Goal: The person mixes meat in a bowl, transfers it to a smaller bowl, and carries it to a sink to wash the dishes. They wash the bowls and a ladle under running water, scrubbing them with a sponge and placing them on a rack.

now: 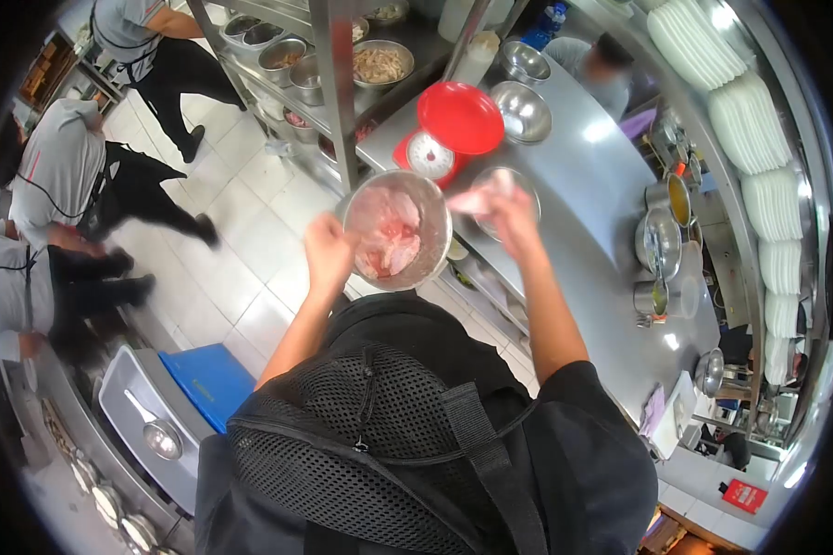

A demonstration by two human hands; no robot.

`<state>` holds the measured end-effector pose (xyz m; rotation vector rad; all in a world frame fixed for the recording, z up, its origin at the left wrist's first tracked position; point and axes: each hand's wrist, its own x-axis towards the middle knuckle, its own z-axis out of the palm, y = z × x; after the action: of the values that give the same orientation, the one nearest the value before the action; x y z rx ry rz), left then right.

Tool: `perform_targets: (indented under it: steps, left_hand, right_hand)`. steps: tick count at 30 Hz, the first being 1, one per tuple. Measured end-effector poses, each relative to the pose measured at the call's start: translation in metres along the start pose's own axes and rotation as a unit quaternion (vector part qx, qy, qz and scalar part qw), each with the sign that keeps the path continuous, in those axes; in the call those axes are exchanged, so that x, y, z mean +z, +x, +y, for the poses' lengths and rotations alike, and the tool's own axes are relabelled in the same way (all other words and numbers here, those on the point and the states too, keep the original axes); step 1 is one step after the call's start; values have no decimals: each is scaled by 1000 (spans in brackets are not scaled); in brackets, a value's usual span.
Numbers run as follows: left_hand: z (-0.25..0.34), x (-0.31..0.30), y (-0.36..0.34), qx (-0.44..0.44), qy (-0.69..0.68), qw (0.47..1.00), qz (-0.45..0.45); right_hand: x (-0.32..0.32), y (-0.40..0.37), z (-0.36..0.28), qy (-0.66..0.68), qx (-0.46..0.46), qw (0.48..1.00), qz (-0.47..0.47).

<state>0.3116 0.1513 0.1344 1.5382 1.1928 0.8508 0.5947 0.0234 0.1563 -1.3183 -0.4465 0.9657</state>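
Observation:
My left hand (pixel 329 248) is closed on the rim of a metal bowl (pixel 351 218), which it holds in front of my body. Pink raw meat pieces (pixel 391 231) lie inside that bowl. My right hand (pixel 514 215) is closed around a pale pink piece of raw meat (pixel 472 201), smeared by motion, to the right of the bowl. Below this hand, another metal bowl (pixel 534 205) sits on the steel counter (pixel 583 222), partly covered by the hand. Just beyond the held bowl stands a red kitchen scale (pixel 432 157) with a round red pan (pixel 461 117).
Two metal bowls (pixel 520 111) stand behind the scale. A steel rack (pixel 335 102) at the left holds several bowls of food. Stacked white plates (pixel 750 129) line the right shelf. Several people (pixel 60 176) stand at the left; another person (pixel 594 74) is across the counter.

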Motion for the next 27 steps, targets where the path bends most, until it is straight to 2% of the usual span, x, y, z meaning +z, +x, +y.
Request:
perform_targets:
  steps: [2, 3, 5, 6, 7, 8, 9, 10, 12, 14, 16, 18, 22, 24, 25, 27]
  left_hand:
    - [0, 1, -1, 3, 0, 1000, -1]
    - [1, 2, -2, 5, -3, 1000, -2]
    - [4, 4, -4, 2, -5, 1000, -13]
    - [6, 4, -5, -3, -11, 1000, -16]
    - [8, 5, -6, -4, -6, 1000, -19]
    - [10, 6, -6, 16, -9, 1000, -21]
    - [11, 6, -6, 34, -12, 999, -21]
    - [15, 6, -6, 33, -10, 999, -18]
    - [24, 5, -6, 48, 24, 998, -30]
    - [30, 5, -5, 55, 31, 997, -39]
    - [37, 5, -5, 66, 39, 996, -52]
    - [45, 4, -6, 63, 14, 995, -71]
    - [50, 0, -1, 81, 39, 994, -59]
    - [57, -5, 3, 105, 78, 989, -70]
    - [58, -4, 5, 105, 75, 990, -66]
    - [60, -5, 7, 135, 90, 983, -83]
  right_hand:
    - [-37, 13, -1, -93, 3, 991, 95]
    - [-48, 19, 3, -89, 5, 991, 100]
    - [-66, 27, 11, -215, 74, 969, 96]
    - [-69, 29, 11, -212, 76, 969, 99]
    - [-71, 31, 12, -441, 43, 892, 86]
    - [-71, 32, 14, -644, 6, 762, 66]
    - [-51, 16, -4, -634, -16, 765, 115]
    - [-38, 9, -8, -633, -16, 766, 111]
    - [-14, -5, -8, -599, -253, 751, 112]
    - [29, -24, 0, -472, -224, 848, -85]
    - [58, -28, 27, -454, -255, 794, -312]
    - [78, -35, 51, -513, -267, 748, -327]
    - [99, -37, 46, -573, -222, 720, -323]
    - [105, -44, 37, -660, -244, 619, -349]
    - [106, -42, 37, -662, -245, 614, -352]
    - [108, -36, 40, -645, -218, 646, -345]
